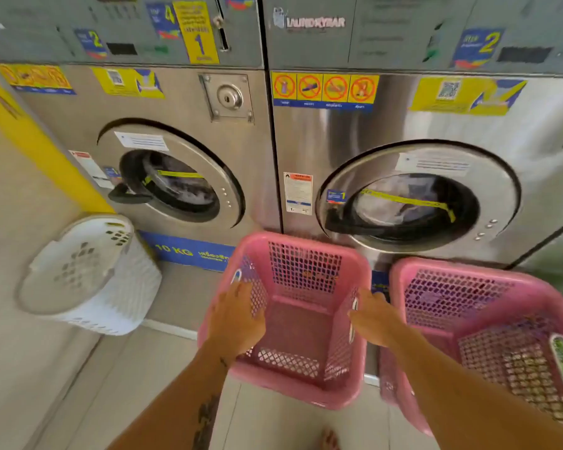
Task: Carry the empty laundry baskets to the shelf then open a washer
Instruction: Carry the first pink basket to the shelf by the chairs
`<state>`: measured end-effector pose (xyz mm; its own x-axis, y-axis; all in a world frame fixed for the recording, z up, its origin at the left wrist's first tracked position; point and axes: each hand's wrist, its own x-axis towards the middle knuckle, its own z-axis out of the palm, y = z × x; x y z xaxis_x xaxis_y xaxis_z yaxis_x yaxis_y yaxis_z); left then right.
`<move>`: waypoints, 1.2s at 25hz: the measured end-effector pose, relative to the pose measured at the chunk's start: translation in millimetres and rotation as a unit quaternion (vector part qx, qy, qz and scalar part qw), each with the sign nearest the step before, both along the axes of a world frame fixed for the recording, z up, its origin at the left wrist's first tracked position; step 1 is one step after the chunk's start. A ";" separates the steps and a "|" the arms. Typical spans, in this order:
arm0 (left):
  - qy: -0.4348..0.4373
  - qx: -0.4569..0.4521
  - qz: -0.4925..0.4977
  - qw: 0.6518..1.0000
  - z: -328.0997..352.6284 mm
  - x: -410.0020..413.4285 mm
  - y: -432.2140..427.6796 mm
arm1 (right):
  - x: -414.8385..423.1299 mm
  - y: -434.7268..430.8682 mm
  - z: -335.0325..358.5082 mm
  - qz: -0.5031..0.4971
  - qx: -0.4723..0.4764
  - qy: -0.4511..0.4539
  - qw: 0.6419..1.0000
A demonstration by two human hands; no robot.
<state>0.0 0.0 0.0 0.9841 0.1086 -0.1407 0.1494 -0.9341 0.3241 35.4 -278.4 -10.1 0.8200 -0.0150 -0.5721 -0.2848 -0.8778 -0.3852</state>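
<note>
Room: laundromat floor of pale tiles, two steel washers side by side along the back — left washer (176, 170) at 11 o'clock, right washer (416, 196) at 1 o'clock, both doors shut with cloth showing behind the glass.
Baskets: near pink basket (306, 378) dead centre, empty, standing just in front of the washers; second pink basket (488, 323) at 3 o'clock, rim touching or all but touching the first; white basket (88, 274) at 9 o'clock, tipped on its side against the wall.
Left hand (238, 319): laid over the near basket's left rim, fingers curled down the mesh wall — it looks like a hold, though blur keeps me from saying it is closed.
Right hand (371, 316): on the right rim by the handle slot, fingers loosely spread; whether it grips I cannot tell.
Risk, snag: lifting straight up could drag the second basket along, the rims being so close.
Risk, tilt: an uneven hold on the two sides would tip the basket toward the washer front.
Risk, foot: a bare foot (329, 440) at 6 o'clock sits under the lift path.
Hidden: shelf not in view; second basket's far corner cut off at the edge, something greenish in its handle slot unreadable; washer labels blurred.
</note>
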 end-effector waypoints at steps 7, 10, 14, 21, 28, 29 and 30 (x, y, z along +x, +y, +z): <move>0.007 0.058 -0.004 0.998 -94.2 57.3 48.0 | 19.3 3.4 -85.6 -0.077 0.009 -0.067 0.995; -0.020 0.074 -0.021 0.997 -130.0 85.1 70.6 | 24.0 14.3 -130.3 -0.112 0.027 -0.162 0.980; -0.056 0.095 -0.071 0.991 -175.4 94.8 99.5 | 18.0 19.6 -168.0 -0.118 -0.046 -0.249 0.960; -0.109 0.052 -0.075 0.990 -201.2 71.0 112.8 | 8.6 20.7 -163.7 -0.083 -0.078 -0.207 0.972; -0.055 -0.022 -0.068 0.996 -183.0 -27.2 152.3 | -91.6 56.5 -143.0 -0.088 -0.073 -0.162 0.980; -0.043 -0.026 -0.064 0.997 -178.5 -43.0 158.9 | -108.5 63.6 -142.1 -0.098 -0.070 -0.153 0.981; -0.032 -0.025 -0.063 0.997 -175.2 -61.1 166.9 | -126.8 71.4 -141.8 -0.107 -0.068 -0.141 0.982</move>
